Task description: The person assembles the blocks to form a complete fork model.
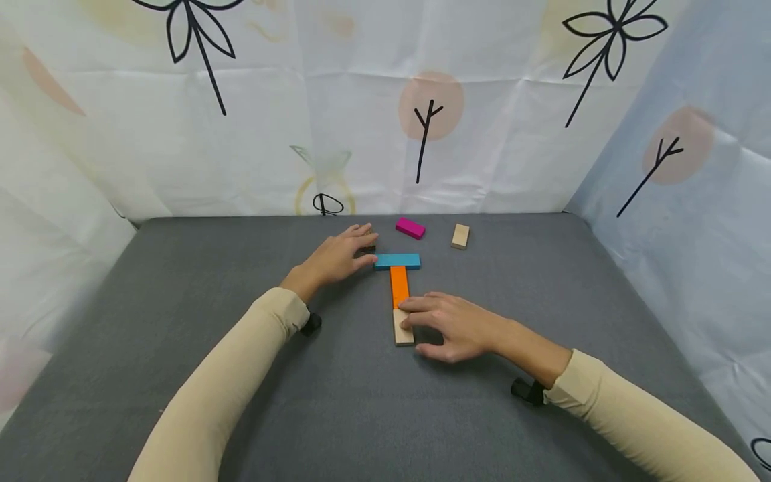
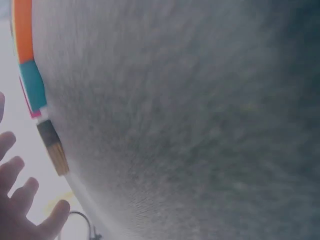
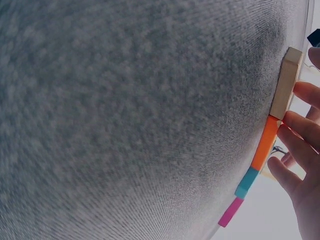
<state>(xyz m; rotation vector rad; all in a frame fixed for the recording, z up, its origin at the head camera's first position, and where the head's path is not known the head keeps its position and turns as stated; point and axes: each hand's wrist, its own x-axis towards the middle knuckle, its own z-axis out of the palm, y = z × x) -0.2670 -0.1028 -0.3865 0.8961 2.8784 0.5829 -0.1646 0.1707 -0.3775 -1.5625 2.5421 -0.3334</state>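
Head view looks forward, down; low, close wrist views share the orange block (image 1: 399, 284).

Tan blocks (image 1: 460, 235), orange block (image 1: 399, 284), blue block (image 1: 397, 260), magenta block (image 1: 410, 228); grey tabletop (image 1: 361, 415); white black-sprigged backdrop (image 1: 512, 147).

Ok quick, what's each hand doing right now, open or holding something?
Left hand: open, at the blue block's left end, no grip showing.
Right hand: open, touching the near wooden block, not gripping it.
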